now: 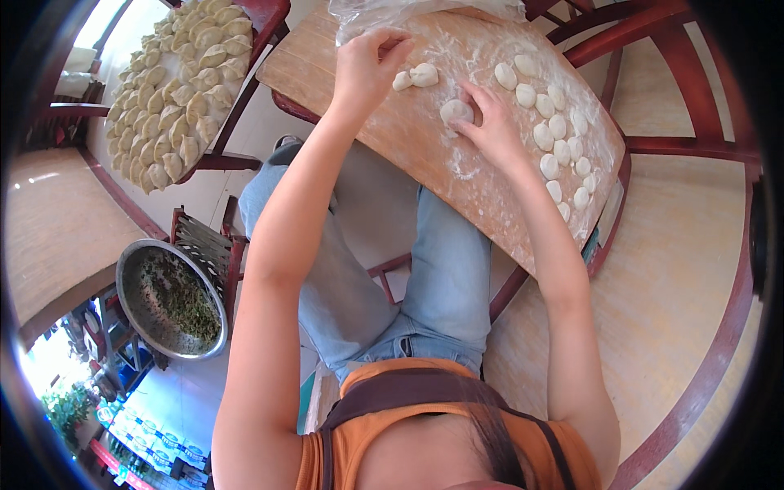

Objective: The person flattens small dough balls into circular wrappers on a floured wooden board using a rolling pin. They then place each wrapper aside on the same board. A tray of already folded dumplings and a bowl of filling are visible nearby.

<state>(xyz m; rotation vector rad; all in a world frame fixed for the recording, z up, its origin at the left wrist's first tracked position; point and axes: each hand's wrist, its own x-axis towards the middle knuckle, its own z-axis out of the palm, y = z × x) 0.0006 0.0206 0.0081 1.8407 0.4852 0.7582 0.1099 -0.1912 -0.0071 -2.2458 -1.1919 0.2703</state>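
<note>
On a floured wooden board, my right hand has its thumb and fingers around the right edge of a round, flattened piece of dough. My left hand is raised at the far left part of the board, fingers curled in; whether anything is pinched in them is hidden. Two dough lumps lie side by side just right of that hand. Beyond my right hand, several small dough pieces are spread over the board's right side, dusted with flour.
A tray of dumplings stands at the upper left. Below it, a metal bowl contains chopped green filling. A clear plastic bag lies along the board's far edge. Red wooden chair parts border the right side.
</note>
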